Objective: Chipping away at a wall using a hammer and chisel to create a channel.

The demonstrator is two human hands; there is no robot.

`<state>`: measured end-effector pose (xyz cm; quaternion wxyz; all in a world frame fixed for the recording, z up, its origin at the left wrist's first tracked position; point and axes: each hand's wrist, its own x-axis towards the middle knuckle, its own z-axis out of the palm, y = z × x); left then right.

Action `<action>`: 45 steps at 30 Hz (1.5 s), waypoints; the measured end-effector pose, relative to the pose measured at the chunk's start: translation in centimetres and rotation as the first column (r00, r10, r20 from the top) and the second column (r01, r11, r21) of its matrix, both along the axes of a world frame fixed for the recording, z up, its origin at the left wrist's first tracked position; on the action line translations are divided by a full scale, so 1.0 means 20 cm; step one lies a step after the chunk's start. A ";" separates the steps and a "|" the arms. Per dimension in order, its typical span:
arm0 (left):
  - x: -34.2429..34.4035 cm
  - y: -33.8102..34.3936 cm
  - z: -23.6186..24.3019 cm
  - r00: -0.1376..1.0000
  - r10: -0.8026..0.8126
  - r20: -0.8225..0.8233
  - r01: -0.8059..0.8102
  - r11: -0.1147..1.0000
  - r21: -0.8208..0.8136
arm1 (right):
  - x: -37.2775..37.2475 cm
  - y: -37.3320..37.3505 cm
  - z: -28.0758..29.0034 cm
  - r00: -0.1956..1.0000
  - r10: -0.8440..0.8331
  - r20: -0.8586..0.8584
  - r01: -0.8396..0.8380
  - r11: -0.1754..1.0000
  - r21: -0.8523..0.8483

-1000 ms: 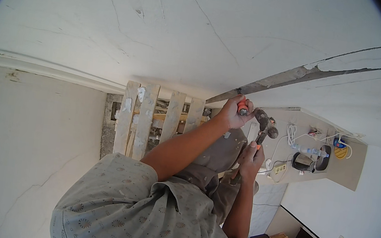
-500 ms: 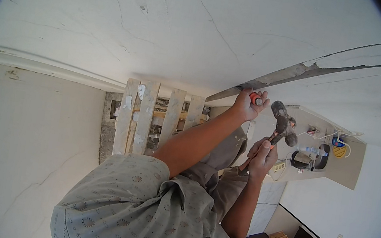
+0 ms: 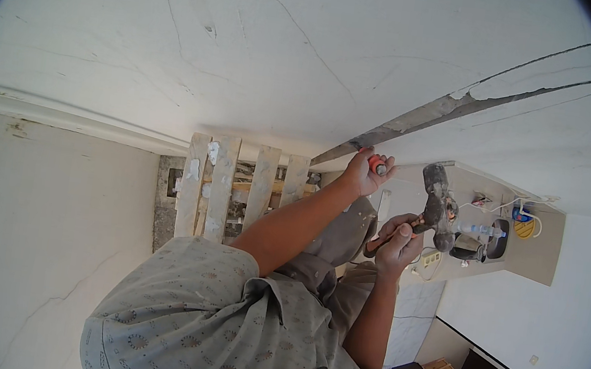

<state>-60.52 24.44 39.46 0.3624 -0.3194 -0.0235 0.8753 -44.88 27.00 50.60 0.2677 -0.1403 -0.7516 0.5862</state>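
My left hand (image 3: 361, 176) is closed around the red handle of a chisel (image 3: 377, 165), with its metal butt end facing the hammer. The chisel's blade is hidden behind the hand, close to a long groove (image 3: 423, 124) cut into the white wall. My right hand (image 3: 396, 248) grips the handle of a hammer (image 3: 439, 207) with a dark, dusty head. The hammer head is raised to the right of the chisel, apart from it.
A slatted wooden pallet (image 3: 222, 188) lies below the wall at left, over rubble. To the right stands a counter (image 3: 534, 253) with a sink (image 3: 499, 241), a plastic bottle (image 3: 480, 230), cables and a yellow-and-blue item (image 3: 525, 225). A socket strip (image 3: 432, 259) is near my right hand.
The whole view has shifted a little, so wall and groove sit lower and further left. The hammer is slightly lower and its head is turned more upright. Both hands keep their grip.
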 end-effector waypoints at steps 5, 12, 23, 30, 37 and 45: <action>-0.03 0.01 -0.20 0.979 0.051 0.197 -0.050 0.999 -0.009 | -0.05 0.02 -0.28 0.924 -0.053 0.380 -0.054 0.962 0.267; 0.17 -0.31 -0.18 0.955 -0.248 -0.159 0.231 0.966 -0.118 | 0.23 -0.01 -0.31 0.857 0.025 0.515 0.052 0.990 -0.134; 0.17 -0.28 0.39 0.905 -0.245 -0.347 0.208 0.968 -0.142 | 0.36 -0.05 0.19 0.970 -0.188 0.153 0.213 0.961 -0.174; 0.13 -0.25 0.45 0.948 -0.166 -0.273 0.143 0.985 -0.101 | 0.30 -0.07 0.19 0.976 -0.118 -0.180 0.123 0.992 0.012; 0.11 -0.21 0.44 0.976 -0.136 -0.173 0.111 0.983 -0.148 | 0.13 -0.10 0.12 0.874 -0.230 0.429 0.179 0.971 0.157; 0.09 -0.20 0.42 0.984 -0.092 -0.151 0.082 0.994 -0.071 | 0.15 -0.11 0.21 0.902 -0.096 -0.421 0.055 0.993 -0.109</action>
